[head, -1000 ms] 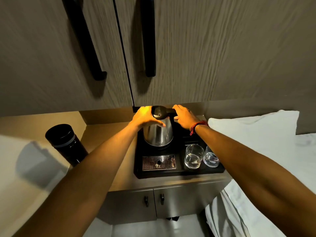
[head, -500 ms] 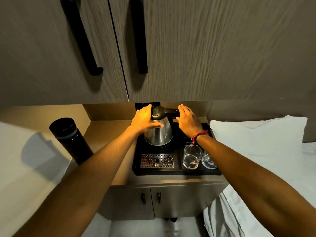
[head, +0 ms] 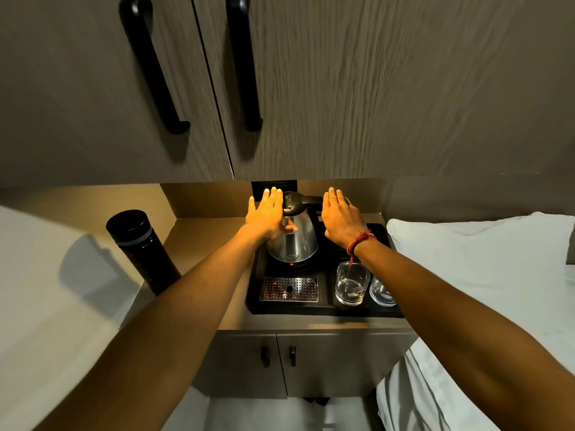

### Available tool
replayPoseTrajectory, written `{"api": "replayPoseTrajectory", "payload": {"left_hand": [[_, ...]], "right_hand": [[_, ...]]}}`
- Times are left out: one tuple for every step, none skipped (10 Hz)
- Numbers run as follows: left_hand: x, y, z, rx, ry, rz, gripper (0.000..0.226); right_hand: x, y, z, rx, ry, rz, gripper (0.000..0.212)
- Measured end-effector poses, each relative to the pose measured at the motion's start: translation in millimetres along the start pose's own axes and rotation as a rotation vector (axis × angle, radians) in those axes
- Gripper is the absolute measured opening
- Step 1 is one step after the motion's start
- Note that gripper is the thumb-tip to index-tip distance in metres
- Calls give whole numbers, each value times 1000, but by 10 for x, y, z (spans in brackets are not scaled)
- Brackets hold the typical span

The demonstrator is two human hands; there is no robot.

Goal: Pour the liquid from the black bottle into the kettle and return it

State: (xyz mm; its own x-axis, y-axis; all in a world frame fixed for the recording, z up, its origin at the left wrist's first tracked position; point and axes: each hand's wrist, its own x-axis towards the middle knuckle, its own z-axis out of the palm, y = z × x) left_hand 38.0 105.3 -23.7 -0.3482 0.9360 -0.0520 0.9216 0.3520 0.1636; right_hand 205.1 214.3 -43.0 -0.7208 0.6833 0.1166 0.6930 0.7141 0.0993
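A steel kettle (head: 295, 244) with a black lid and handle stands on its base at the back of a black tray (head: 323, 309). A red light glows at its foot. My left hand (head: 267, 216) lies flat against the kettle's left side, fingers straight, thumb on the steel. My right hand (head: 340, 219) hovers flat over the handle on the right, fingers straight and together, holding nothing. The black bottle (head: 141, 250), capped, stands upright on the counter at the far left, apart from both hands.
Two clear glasses (head: 351, 283) stand at the tray's front right, a perforated metal drip grate (head: 289, 289) at its front left. Cabinet doors with black handles (head: 242, 63) hang overhead. A white pillow and bed (head: 482, 269) lie to the right. Small cabinet doors sit below the counter.
Both hands have let go of the kettle's lid and handle and flattened out, fingers straightened. The kettle and bottle have stayed put; the view has tilted slightly.
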Motion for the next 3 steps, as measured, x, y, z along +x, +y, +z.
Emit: {"api": "replayPoseTrajectory", "payload": {"left_hand": [[-128, 22, -67, 25, 118, -1, 109], [-319, 26, -149, 46, 256, 40, 102], [-653, -24, -373, 109, 461, 129, 83]], "right_hand": [[-152, -33, -112, -4, 17, 21, 89], [-334, -76, -231, 15, 85, 12, 85], [-558, -184, -494, -35, 197, -73, 76]]}}
